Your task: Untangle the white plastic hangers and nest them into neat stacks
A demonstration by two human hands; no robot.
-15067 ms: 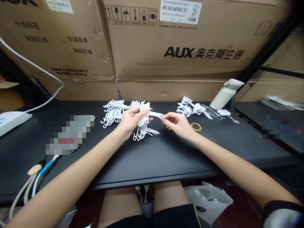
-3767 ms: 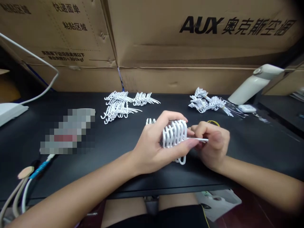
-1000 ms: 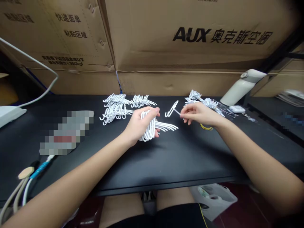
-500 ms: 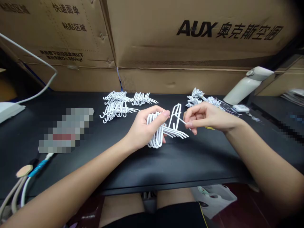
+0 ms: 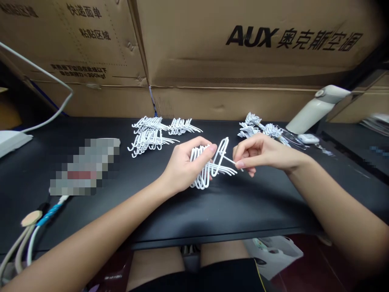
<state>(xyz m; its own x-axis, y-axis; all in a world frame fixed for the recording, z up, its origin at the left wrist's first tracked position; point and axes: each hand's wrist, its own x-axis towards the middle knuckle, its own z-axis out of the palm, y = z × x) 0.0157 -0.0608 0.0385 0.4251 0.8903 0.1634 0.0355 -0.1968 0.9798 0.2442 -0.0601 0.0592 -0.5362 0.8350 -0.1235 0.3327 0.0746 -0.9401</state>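
My left hand is closed around a nested bundle of white wire hooks, its thumb pressed on top and the straight prongs sticking out to the right. Between thumb and fingertips, my right hand pinches the prong of one white wire hook. That hook's looped end is tilted and lies against the right side of the bundle. Behind my left hand, several stacks of similar white hooks lie on the black table. Beyond my right hand is a pile of white hooks, some apparently bundled.
A pale bottle leans at the back right, near a small white key fob. On the left lies a blurred-out flat device with a cable. Large cardboard boxes stand along the table's back.
The single hook in my right hand has moved left and down toward the bundle, and its loop now leans more. My left hand has stayed nearly in place.
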